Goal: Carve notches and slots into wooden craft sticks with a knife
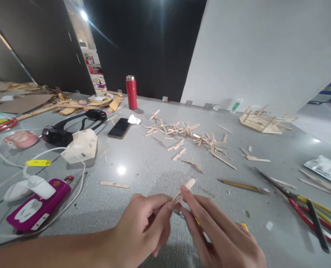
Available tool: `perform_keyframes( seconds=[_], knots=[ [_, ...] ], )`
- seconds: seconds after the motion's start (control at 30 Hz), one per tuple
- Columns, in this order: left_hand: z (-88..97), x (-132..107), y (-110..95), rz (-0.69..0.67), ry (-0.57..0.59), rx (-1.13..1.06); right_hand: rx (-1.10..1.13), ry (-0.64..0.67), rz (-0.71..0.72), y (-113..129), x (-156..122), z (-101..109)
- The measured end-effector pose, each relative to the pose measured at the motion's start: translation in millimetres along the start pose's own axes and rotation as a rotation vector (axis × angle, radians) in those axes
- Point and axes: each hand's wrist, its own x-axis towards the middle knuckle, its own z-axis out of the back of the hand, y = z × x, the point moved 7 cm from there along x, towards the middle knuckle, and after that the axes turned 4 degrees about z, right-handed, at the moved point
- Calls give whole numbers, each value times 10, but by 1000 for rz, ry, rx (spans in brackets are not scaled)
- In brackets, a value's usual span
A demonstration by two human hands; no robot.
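Note:
My left hand [147, 223] is closed in a pinch on the near end of a small wooden stick [186, 187], low in the middle of the view. My right hand [215, 230] meets it from the right, fingertips on the same stick. Its fingers are wrapped round a tool with a metal tip and a yellow part [245, 226] that is mostly hidden. Beyond the hands a scatter of several loose wooden sticks [187, 136] lies on the grey table [143, 163].
A yellow craft knife [242, 185] and red-and-yellow pliers [307, 208] lie right. A stick model [263, 121] sits far right. A phone [120, 128], red flask [131, 92], black headset [70, 128], white charger on a purple power strip [34, 204] and cardboard scraps [70, 106] fill the left.

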Motion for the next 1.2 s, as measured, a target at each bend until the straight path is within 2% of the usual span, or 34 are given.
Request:
perform_keyframes(
  seconds=[0.1, 0.2, 0.37, 0.47, 0.53, 0.63, 0.77, 0.9, 0.97, 1.0, 1.07, 1.2],
  knots=[
    [-33, -1, -10, -18, -16, 11, -33, 32, 29, 44, -97, -46],
    [-87, -7, 17, -15, -18, 8, -29, -16, 37, 84, -131, -31],
    [-118, -35, 31, -53, -57, 40, 116, -89, -61, 78, -17, -3],
    [-125, -44, 43, -65, -70, 78, 183, -32, -92, 60, 27, -40],
    [-136, -48, 48, -62, -71, 98, 145, 16, -57, 68, 30, -71],
    [-171, -55, 78, -6, -57, 92, 83, 37, 16, 73, 17, -116],
    [-201, -51, 151, 55, -56, 44, 83, 48, 22, 67, 9, -187],
    [-121, 38, 278, 66, -114, -36, 74, 77, 51, 191, 13, -154],
    [-68, 86, 362, 120, -130, -61, 22, 144, 26, 169, 31, -119],
    [-46, 101, 378, 127, -132, -76, -31, 188, -20, 86, 45, -99],
    [-26, 105, 363, 114, -112, -111, -189, 285, -164, -243, 62, -49],
    [-16, 43, 230, 41, -93, -174, -388, 414, -345, -1169, -19, 47]
  ],
)
